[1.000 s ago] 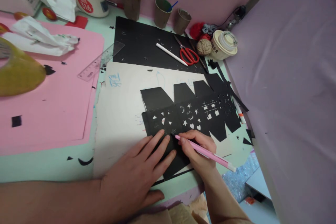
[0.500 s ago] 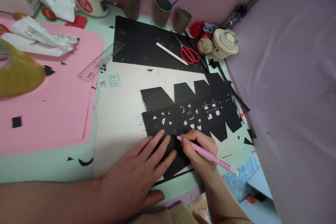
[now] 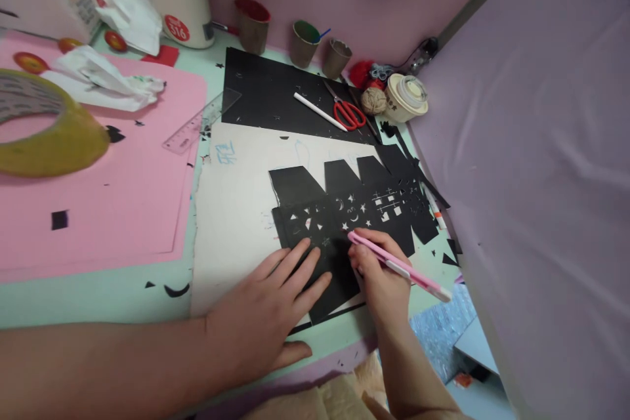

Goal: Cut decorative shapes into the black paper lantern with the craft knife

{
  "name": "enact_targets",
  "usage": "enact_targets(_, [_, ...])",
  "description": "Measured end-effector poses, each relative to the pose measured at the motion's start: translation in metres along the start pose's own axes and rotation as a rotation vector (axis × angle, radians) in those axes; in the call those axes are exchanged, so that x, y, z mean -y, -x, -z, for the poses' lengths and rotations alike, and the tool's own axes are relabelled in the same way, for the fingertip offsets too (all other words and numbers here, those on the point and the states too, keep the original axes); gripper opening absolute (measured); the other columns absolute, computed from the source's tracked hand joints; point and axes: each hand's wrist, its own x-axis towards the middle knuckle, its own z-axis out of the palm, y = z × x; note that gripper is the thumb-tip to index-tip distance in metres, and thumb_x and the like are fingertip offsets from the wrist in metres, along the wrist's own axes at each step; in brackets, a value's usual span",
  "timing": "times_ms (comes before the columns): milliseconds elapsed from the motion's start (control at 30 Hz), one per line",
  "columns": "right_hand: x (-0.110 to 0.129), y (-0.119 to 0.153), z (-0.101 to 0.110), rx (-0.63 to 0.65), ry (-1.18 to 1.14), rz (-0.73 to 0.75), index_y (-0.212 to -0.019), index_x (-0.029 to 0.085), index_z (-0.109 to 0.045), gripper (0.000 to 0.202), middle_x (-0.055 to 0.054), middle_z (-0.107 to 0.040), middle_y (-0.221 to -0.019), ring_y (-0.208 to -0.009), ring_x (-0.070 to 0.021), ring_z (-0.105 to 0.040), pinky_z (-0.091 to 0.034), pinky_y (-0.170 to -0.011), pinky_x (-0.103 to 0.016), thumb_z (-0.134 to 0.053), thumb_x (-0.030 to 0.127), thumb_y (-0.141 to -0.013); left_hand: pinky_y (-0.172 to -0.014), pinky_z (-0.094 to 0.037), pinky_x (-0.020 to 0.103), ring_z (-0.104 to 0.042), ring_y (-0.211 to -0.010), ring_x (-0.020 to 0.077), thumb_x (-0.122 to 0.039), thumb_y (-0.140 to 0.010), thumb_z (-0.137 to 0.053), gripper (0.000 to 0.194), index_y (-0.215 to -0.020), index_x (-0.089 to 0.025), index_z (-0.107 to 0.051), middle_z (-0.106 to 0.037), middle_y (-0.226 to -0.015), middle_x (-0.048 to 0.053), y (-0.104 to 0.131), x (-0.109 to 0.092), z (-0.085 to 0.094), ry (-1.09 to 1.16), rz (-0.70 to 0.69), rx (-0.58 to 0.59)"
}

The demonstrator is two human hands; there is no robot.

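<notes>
A black paper piece with tabs [image 3: 339, 269] lies on a white sheet [image 3: 231, 210], with triangles, moons, stars and window shapes cut through it. My left hand [image 3: 266, 308] rests flat on its lower left part, fingers spread. My right hand [image 3: 381, 275] is closed around a pink pen-like cutter [image 3: 394, 261], whose front end is over the paper near the cut-out stars. A faint star outline shows just beyond my left fingertips. Whether the cutter's tip touches the paper cannot be made out.
Behind lie a black sheet [image 3: 266, 92], red scissors [image 3: 349, 115], a white pen [image 3: 319, 111] and a clear ruler [image 3: 197, 125]. Three cups [image 3: 253, 33] stand along the wall. Yellow tape [image 3: 79, 144] and tissues are at the left; black scraps lie around.
My right hand has lifted the cutter away from the star outline, up and to the right. My left hand stays on the paper. The camera view has shifted slightly.
</notes>
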Motion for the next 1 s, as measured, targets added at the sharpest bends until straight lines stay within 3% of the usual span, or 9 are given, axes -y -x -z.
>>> enact_targets(167, [0.000, 0.004, -0.007, 0.014, 0.095, 0.021, -0.085, 0.019, -0.067, 0.014, 0.002, -0.064, -0.062, -0.051, -0.0112, -0.057, -0.048, -0.049, -0.023, -0.066, 0.032, -0.086, -0.113, -0.019, 0.046, -0.031, -0.143, 0.0342, -0.073, -0.079, -0.057, 0.080, -0.143, -0.025, -0.049, -0.041, -0.153, 0.014, 0.002, 0.005, -0.002, 0.029, -0.036, -0.059])
enact_targets(400, [-0.008, 0.001, -0.014, -0.013, 0.270, 0.161, -0.082, 0.019, -0.064, 0.009, 0.000, -0.068, -0.071, -0.067, -0.0152, -0.065, -0.053, -0.064, -0.027, -0.064, 0.028, -0.086, -0.111, -0.020, 0.047, -0.033, -0.142, 0.0369, -0.072, -0.084, -0.051, 0.079, -0.145, -0.022, -0.045, -0.041, -0.152, 0.018, 0.003, 0.012, -0.006, 0.048, -0.103, -0.079])
enact_targets(1000, [-0.009, 0.000, -0.015, 0.046, 0.300, 0.162, -0.082, 0.020, -0.066, 0.011, 0.000, -0.070, -0.069, -0.060, -0.0143, -0.065, -0.050, -0.058, -0.025, -0.063, 0.029, -0.087, -0.110, -0.014, 0.046, -0.036, -0.139, 0.0375, -0.073, -0.080, -0.055, 0.081, -0.141, -0.020, -0.048, -0.047, -0.148, 0.018, 0.002, 0.012, -0.012, 0.003, -0.117, -0.153])
